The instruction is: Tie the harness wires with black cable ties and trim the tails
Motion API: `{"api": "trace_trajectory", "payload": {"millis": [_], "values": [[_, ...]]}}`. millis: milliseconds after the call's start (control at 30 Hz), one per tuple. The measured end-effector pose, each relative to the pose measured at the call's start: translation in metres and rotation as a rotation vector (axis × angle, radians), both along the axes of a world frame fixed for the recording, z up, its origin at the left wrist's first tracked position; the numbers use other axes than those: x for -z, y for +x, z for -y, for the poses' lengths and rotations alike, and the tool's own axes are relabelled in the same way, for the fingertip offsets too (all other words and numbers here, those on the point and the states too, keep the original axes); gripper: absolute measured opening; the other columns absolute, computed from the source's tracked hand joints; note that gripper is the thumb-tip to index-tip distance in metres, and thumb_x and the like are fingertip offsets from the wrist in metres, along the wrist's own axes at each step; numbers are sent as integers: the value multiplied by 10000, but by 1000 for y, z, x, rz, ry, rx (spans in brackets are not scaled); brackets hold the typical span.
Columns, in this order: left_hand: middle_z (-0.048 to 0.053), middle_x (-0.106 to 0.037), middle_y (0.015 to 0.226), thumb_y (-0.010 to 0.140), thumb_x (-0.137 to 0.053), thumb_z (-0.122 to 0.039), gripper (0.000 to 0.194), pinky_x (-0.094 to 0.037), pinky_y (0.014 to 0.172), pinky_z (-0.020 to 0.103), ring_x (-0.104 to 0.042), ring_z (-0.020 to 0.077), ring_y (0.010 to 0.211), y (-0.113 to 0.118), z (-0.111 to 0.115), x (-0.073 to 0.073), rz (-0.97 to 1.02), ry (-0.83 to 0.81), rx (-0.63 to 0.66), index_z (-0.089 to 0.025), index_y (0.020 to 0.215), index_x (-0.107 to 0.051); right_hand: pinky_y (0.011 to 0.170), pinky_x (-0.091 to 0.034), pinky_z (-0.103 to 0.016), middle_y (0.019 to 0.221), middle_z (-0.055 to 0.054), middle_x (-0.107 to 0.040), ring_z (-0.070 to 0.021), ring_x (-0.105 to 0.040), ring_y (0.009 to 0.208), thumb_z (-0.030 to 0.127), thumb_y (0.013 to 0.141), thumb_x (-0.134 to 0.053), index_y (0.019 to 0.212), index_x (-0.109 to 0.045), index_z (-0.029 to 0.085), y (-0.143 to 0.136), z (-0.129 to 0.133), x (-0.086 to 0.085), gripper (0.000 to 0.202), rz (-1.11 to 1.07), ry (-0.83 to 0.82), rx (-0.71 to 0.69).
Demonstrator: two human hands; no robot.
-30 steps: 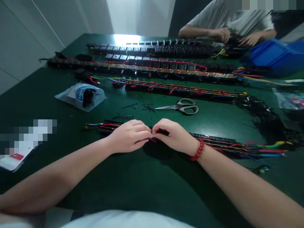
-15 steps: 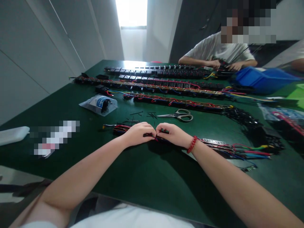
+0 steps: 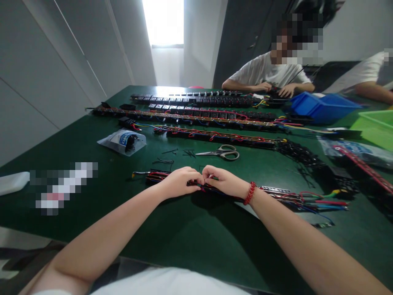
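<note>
A long black strip with red and black wires [image 3: 156, 177] lies across the table in front of me, its colored wire ends fanning out at the right. My left hand [image 3: 181, 181] rests on the middle of this strip, fingers bent round it. Touching its fingertips, my right hand [image 3: 219, 179], with a red bead bracelet at the wrist, pinches at the wires. What lies between the fingertips is too small to make out. Just beyond the hands are grey-handled scissors [image 3: 222, 153] and several thin black ties [image 3: 188, 153].
More wired strips [image 3: 221, 135] run across the green table [image 3: 123, 221] farther back. A plastic bag [image 3: 124, 141] lies left, a black chain-like bundle [image 3: 302, 153] right. Beyond are a blue bin [image 3: 322, 107], a green bin [image 3: 376, 129] and a person [image 3: 264, 73] handling parts.
The whole view has shifted slightly, so the table items sit a little lower and farther left. My hands stay on the strip, with small finger movements.
</note>
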State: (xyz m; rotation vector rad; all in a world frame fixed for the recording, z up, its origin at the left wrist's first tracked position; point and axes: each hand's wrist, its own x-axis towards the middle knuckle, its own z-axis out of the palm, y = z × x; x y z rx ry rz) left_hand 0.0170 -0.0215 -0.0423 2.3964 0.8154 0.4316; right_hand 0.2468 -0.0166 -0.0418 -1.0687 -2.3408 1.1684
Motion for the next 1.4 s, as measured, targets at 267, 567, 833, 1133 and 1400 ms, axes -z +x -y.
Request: {"api": "trace_trajectory", "payload": {"millis": [267,567,833,1133,1400], "values": [[51,-687,1054,960,-629,-380,251,-559,913,412,-659,183,968,9,-11,-10,-69,-187,101,-148,1046,-665,887,-573,-448,1271,-97,-636,-229,-656,1059,368,972,-620,1265,-610,183,14,8,-4,347,28,-5,-36],[15,-703,907,951,-627,-411,269,-543,728,280,-666,144,795,20,-18,-13,-89,-306,53,-164,1033,-695,877,-576,-443,1260,-95,-640,-226,-659,1046,370,972,-619,1265,-608,181,17,11,-1,348,20,22,63],[4,-672,967,850,-656,-134,196,-491,767,211,-622,112,836,6,-14,-16,-25,-211,167,-216,1017,-716,853,-583,-426,1232,-91,-651,-215,-667,1014,369,975,-616,1253,-612,178,16,16,7,337,-16,41,71],[36,-659,1012,875,-645,-190,96,-488,886,277,-618,167,975,5,-4,-10,-10,-57,129,-211,945,-707,846,-572,-403,1100,-62,-687,-187,-666,949,365,978,-611,1095,-664,174,14,23,4,230,-23,223,-6],[30,-669,972,913,-631,-236,138,-480,863,263,-621,154,939,1,-5,-4,-14,51,152,-243,981,-751,800,-576,-370,989,-38,-695,-165,-669,877,346,989,-595,1020,-669,166,14,23,0,197,-51,294,-21]]}}
